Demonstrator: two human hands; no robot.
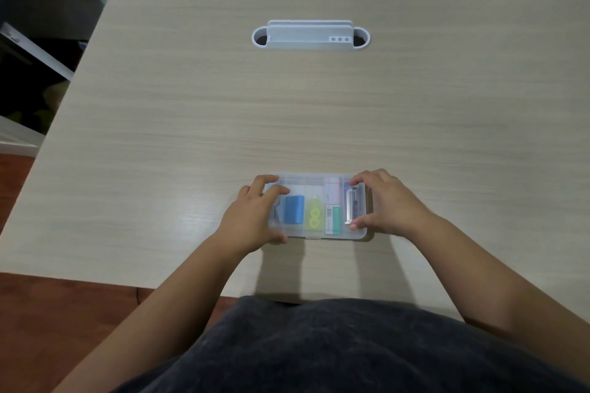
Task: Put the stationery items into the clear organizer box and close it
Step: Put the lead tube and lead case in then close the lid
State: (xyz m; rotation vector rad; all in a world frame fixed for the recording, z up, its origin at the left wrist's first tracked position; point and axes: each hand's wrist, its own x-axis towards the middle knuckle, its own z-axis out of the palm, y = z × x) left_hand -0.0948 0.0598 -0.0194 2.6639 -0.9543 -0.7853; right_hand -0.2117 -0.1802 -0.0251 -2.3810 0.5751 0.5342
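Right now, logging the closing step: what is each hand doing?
Left hand: grips the left end of the clear plastic organizer box.
Right hand: grips its right end, fingers on the far edge, thumb near.

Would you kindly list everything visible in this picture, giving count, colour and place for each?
clear organizer box: one, transparent, near edge of the table, lid down over it
blue block: one, blue, left-of-centre compartment
correction tape: one, yellow-green, centre compartment
pink packet: one, pink and white, right-of-centre compartment, far end
green packet: one, green and white, same compartment, near end
metallic item: one, silver and blue, rightmost compartment; kind unclear
cable tray: one, white, set into the table's far centre
table: one, pale wood grain
left hand: grips the box's left end
right hand: pinches the box's right end
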